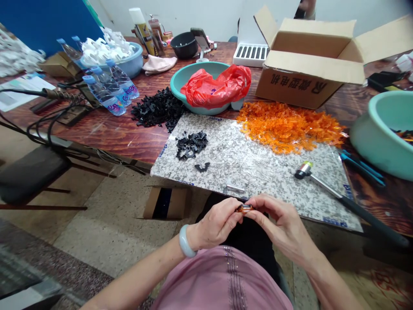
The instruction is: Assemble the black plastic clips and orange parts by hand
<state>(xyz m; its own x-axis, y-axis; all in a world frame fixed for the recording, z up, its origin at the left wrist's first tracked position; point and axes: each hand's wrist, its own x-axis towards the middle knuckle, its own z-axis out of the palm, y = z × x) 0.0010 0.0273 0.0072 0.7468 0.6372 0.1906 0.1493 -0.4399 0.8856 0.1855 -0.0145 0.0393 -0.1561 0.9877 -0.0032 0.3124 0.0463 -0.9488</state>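
Amber plastic part [244, 209] is pinched between left hand [214, 224] and right hand [277, 224] | held lower centre, just beside speckled board [258, 172] | loose amber parts [284, 127] are heaped on board's upper edge

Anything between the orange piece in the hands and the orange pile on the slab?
Nothing visible. The orange piece, pinched between left hand and right hand, faces only bare speckled slab up to the orange pile. The metal pin lies left of that line, the hammer right.
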